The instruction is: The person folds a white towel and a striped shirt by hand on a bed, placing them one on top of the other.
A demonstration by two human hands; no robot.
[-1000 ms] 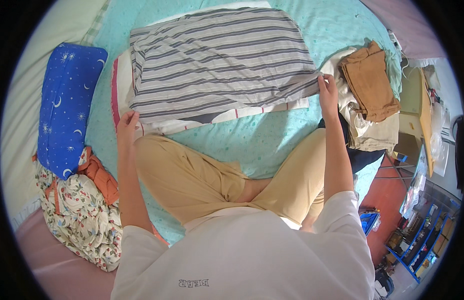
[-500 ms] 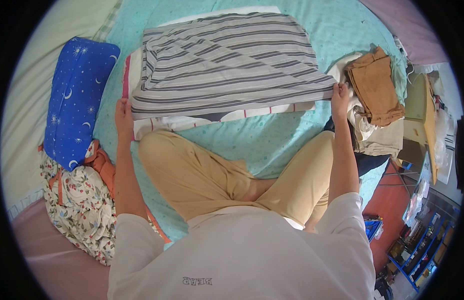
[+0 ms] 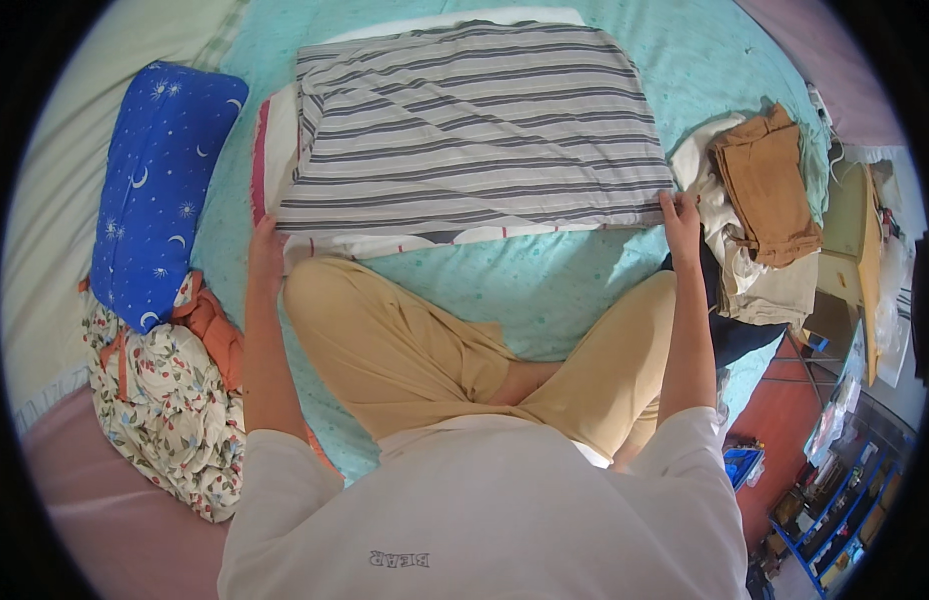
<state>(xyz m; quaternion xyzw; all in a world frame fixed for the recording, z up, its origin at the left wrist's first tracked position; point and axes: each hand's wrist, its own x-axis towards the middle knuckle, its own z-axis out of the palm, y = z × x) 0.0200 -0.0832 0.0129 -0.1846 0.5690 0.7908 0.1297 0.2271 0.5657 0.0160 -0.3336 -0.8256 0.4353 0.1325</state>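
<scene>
A grey-and-white cloth with dark stripes (image 3: 485, 130) lies spread in front of my crossed legs, its folds slanting across the middle. My left hand (image 3: 268, 240) is closed on its near left corner. At the near right corner, my right hand (image 3: 681, 212) pinches the same striped cloth between thumb and fingers. Under it lies a white cloth with red marks (image 3: 277, 150), showing along the left side and the near edge. The striped cloth's near edge runs nearly straight between my hands.
Left of the cloth lies a blue pillow (image 3: 160, 190) with moons and suns, against a crumpled floral cloth (image 3: 175, 420). A brown folded garment (image 3: 770, 190) tops a clothes pile at right. Everything rests on a turquoise bedsheet (image 3: 545, 290). Beyond the bed's right side stands a blue-framed rack (image 3: 845, 510).
Both hands have drawn slightly toward me with the striped cloth's corners. Its near right corner, which stuck out to a point, now sits lower, and the near edge covers more of the white cloth.
</scene>
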